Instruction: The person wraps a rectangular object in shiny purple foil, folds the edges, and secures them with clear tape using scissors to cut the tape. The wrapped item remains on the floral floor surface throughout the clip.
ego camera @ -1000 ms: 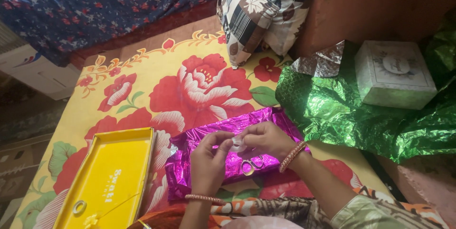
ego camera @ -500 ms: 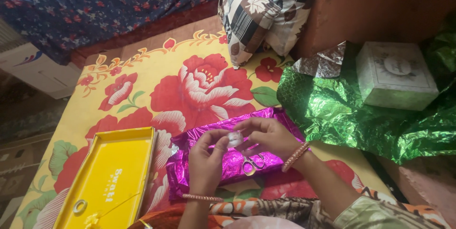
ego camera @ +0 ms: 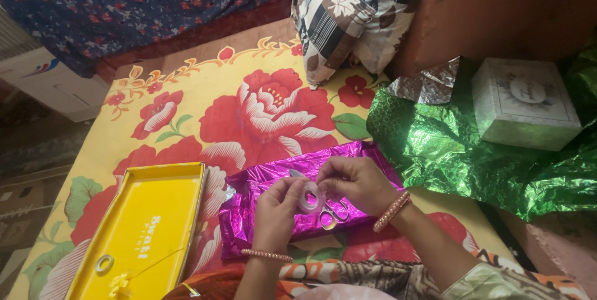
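A small roll of clear tape [ego camera: 310, 199] is pinched between the fingertips of the left hand [ego camera: 277, 214] and the right hand [ego camera: 354, 182], its open ring facing up toward the camera. It is held just above a flat parcel wrapped in shiny magenta foil [ego camera: 273, 179], which lies on the flowered bedspread. A pair of scissors [ego camera: 333, 213] rests on the parcel, right under the roll.

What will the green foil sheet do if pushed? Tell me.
The green foil sheet is crinkled all over, so it would probably buckle, not slide flat. It looks thin and light. The white box on it likely pins that end.
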